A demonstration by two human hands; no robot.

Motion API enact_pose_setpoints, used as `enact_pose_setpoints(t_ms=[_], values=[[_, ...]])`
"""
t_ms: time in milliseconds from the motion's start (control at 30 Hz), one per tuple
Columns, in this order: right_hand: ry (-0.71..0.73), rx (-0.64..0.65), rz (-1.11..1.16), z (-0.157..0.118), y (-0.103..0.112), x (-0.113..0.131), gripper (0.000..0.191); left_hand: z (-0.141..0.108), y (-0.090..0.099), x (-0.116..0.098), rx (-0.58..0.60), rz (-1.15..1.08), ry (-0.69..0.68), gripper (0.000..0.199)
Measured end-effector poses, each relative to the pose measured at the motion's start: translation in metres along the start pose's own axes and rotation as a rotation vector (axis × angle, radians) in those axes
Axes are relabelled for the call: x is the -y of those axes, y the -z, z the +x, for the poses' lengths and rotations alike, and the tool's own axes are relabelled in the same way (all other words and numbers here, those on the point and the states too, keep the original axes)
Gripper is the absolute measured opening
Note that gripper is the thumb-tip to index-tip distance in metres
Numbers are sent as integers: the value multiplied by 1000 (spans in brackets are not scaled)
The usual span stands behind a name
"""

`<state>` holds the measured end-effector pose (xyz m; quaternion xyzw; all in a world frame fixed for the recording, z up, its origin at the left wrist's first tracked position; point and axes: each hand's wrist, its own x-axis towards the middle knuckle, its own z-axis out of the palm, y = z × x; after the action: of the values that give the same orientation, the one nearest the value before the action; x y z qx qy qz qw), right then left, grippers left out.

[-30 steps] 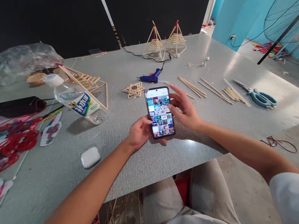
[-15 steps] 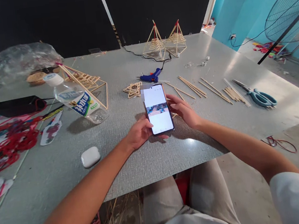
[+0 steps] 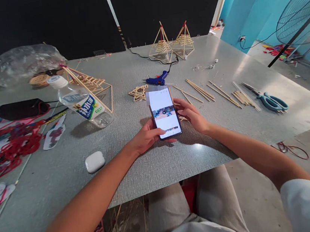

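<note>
A smartphone [image 3: 167,122] with a lit screen is held tilted above the table's near edge. The screen shows a picture on white, with a strip of small images below. My left hand [image 3: 145,136] grips the phone from the left and below, its thumb over the lower part of the screen. At the right edge, my right hand [image 3: 194,118] has curled fingers against the phone; some fingertips are hidden behind it. Just beyond the phone lie a star-shaped stick frame [image 3: 139,93] and a blue glue gun [image 3: 158,78].
Wooden sticks [image 3: 199,89] and blue-handled scissors [image 3: 271,100] lie on the right. Two stick pyramids [image 3: 162,46] stand at the back. Leftward are a plastic bottle [image 3: 86,105], another stick pyramid [image 3: 94,84], a white earbud case [image 3: 94,161] and red cords [image 3: 19,142].
My left thumb has moved right over the bottom of the screen. A strip of small images and a play mark now show there. My right hand has barely moved.
</note>
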<state>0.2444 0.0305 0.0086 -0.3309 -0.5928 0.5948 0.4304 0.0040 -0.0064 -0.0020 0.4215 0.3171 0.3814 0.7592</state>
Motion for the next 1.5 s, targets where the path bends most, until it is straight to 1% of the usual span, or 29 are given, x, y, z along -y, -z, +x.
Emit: enact_pose_setpoints(t_ms=[200, 467, 633, 767, 900, 1000, 1133, 1267, 1500], values=[[88, 23, -10, 0, 0, 0, 56, 2, -8, 0, -69, 40, -6, 81], [148, 80, -128, -1, 3, -9, 62, 3, -13, 0, -129, 120, -46, 82], [217, 127, -229, -2, 6, -13, 65, 3, -15, -1, -148, 166, -60, 78], [252, 134, -321, -5, 6, -11, 67, 4, -17, 1, -164, 169, -75, 78], [289, 132, -350, -6, 6, -10, 66, 4, -19, 3, -177, 183, -98, 75], [292, 110, -346, -7, 5, -9, 64, 3, -19, 2, -173, 203, -108, 71], [231, 72, -276, -6, 2, -8, 57, 2, -16, 2, -117, 167, -107, 78], [210, 39, -203, -3, 1, -8, 59, 1, -11, 3, -55, 113, -98, 79], [179, 22, -189, -3, -1, -7, 60, 0, -6, 5, -40, 91, -79, 76]])
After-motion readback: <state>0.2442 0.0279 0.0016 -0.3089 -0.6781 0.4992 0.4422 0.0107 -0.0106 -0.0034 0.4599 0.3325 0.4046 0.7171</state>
